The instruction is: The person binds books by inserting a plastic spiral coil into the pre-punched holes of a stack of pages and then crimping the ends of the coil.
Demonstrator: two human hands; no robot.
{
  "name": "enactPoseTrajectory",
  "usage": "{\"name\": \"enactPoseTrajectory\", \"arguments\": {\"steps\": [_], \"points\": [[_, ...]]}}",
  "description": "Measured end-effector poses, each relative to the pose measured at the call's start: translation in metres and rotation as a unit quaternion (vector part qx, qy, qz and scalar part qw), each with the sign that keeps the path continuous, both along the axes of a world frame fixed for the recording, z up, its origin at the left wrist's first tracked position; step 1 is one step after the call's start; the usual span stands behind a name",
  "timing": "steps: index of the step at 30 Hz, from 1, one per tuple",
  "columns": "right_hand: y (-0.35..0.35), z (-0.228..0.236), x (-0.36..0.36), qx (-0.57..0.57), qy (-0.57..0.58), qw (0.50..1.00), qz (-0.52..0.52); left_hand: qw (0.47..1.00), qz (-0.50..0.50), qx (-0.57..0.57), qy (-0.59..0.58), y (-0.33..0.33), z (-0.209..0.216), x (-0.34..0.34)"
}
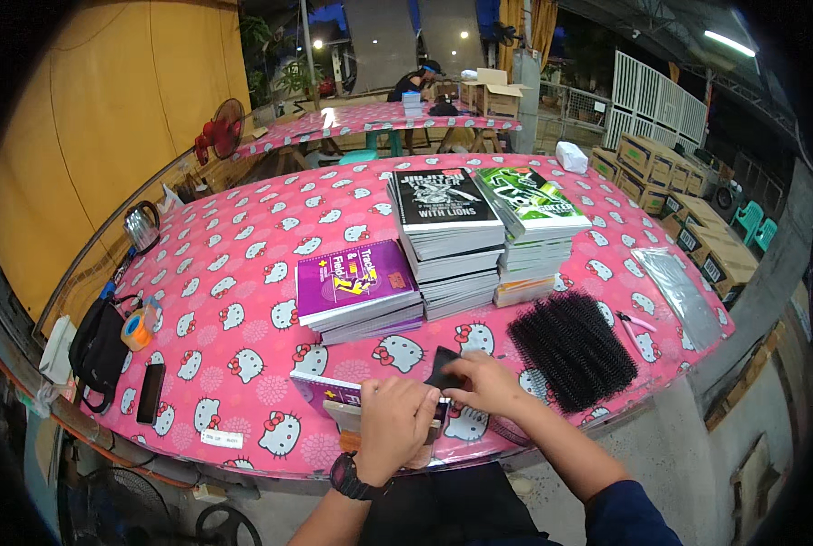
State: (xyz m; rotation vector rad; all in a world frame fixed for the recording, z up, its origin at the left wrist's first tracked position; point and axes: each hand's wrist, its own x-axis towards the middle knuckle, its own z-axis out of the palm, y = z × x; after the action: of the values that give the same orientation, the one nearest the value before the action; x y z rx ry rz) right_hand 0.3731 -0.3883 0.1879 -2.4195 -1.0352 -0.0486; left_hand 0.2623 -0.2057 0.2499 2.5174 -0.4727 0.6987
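Note:
My left hand (395,420) is closed over the top of a purple-covered book (312,386), which stands on its edge near the front of the table. Beneath that hand, against the book, a brown wooden piece (350,441) partly shows. My right hand (484,382) is bent with its fingertips together at the book's right end, beside a small dark flat piece (443,366); what lies between those fingers is hidden. To the right sits a pile of black plastic binding coils (572,350). Pink-handled pliers (641,322) rest beyond the coils.
Stacked books with purple (356,278), black (447,198) and green (534,198) covers stand ahead. Clear plastic sleeves (679,296) lie at right. A phone (151,393), orange tape (136,329), black bag (101,346) and kettle (141,226) are left. Another person (413,84) sits far off.

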Motion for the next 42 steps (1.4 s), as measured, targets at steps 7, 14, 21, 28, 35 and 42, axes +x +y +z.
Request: {"name": "enactPoseTrajectory", "arguments": {"steps": [7,14,21,28,35,42], "points": [[0.014,-0.046,0.027,-0.087,-0.073,0.992,0.049,0.99,-0.013,-0.134,0.044,0.002,0.015,-0.004],[0.013,-0.025,0.011,0.006,-0.01,1.0,0.028,0.999,0.014,0.034,0.039,0.008,0.001,-0.006],[-0.011,-0.024,-0.009,0.44,0.535,0.702,0.163,0.997,-0.023,0.027,0.07,0.009,0.007,-0.005],[-0.016,-0.014,-0.004,0.406,0.502,0.726,0.238,0.997,-0.027,-0.001,0.065,0.008,0.009,-0.002],[-0.011,-0.05,-0.062,0.642,0.584,0.489,0.086,0.993,-0.048,-0.029,0.103,0.016,0.007,-0.012],[-0.001,0.007,-0.013,0.549,0.462,0.653,0.243,0.998,0.062,-0.026,-0.022,0.019,-0.007,-0.009]]}}
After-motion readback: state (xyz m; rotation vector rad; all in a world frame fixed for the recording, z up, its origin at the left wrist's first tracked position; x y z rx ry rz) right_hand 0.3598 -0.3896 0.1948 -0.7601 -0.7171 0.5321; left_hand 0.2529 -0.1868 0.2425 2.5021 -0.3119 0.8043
